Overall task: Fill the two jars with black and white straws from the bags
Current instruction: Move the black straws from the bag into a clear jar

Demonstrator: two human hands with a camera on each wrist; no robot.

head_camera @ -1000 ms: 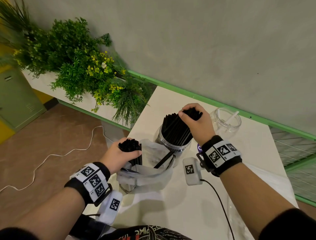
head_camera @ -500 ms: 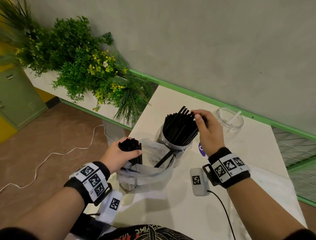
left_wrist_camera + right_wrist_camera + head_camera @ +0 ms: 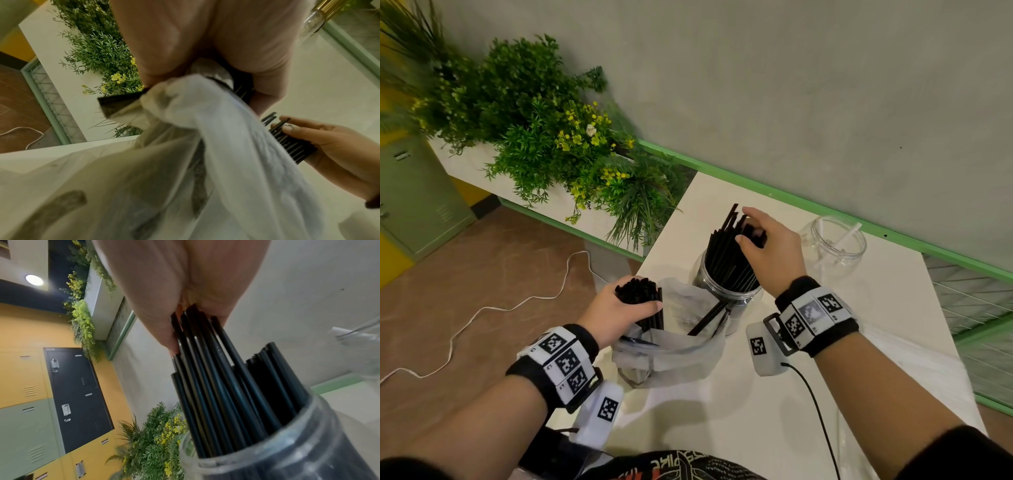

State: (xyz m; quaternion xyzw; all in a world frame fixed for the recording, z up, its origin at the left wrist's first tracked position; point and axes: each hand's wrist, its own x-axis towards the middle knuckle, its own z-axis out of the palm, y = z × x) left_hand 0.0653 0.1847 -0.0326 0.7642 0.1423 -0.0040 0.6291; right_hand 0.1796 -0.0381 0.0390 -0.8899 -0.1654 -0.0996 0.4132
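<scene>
Left hand (image 3: 616,311) grips the bagged straws (image 3: 637,291) — right hand (image 3: 774,255) pinches the jar's straws (image 3: 722,260).

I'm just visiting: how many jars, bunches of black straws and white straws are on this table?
Clear jars: 2, the near jar and the far jar.
Black straw bunches: 2, the jar bunch held by the right hand, and the bag bunch held by the left hand.
White straw: 1, in the far jar.
Total: 5.
</scene>
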